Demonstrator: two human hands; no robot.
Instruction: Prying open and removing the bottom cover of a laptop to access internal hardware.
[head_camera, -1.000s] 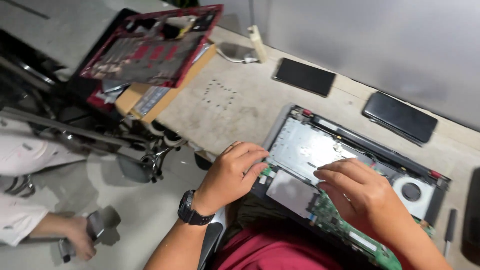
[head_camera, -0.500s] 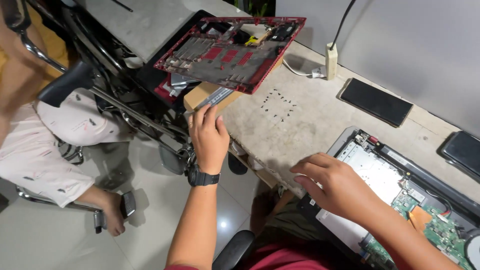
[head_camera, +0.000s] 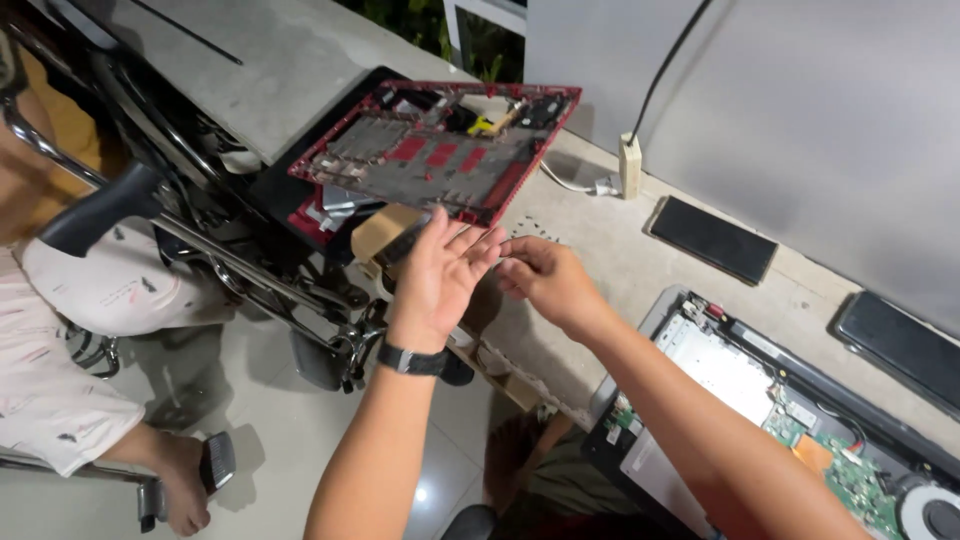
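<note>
My left hand (head_camera: 440, 275) is raised with its fingers spread over a cardboard box (head_camera: 378, 228) at the table edge. It holds nothing, and a black watch (head_camera: 412, 360) sits on its wrist. My right hand (head_camera: 545, 282) has its fingertips pinched together and touching the left hand's fingertips. Whether something small sits in the pinch is too small to tell. Just beyond both hands a red laptop bottom cover (head_camera: 440, 150) lies inside up on a stack of things. An opened laptop (head_camera: 745, 375) with a green circuit board (head_camera: 840, 470) lies at the lower right, under my right forearm.
Two black phones (head_camera: 712, 238) (head_camera: 900, 345) lie near the grey wall, beside a white power adapter (head_camera: 628, 165) with a cable. On the left, another person sits in a wheelchair (head_camera: 150, 230) with a bare foot (head_camera: 185, 490) on a footrest.
Both hands left the opened laptop. The left hand went to the box by the red cover, then the right hand came over to meet it. The view swung left.
</note>
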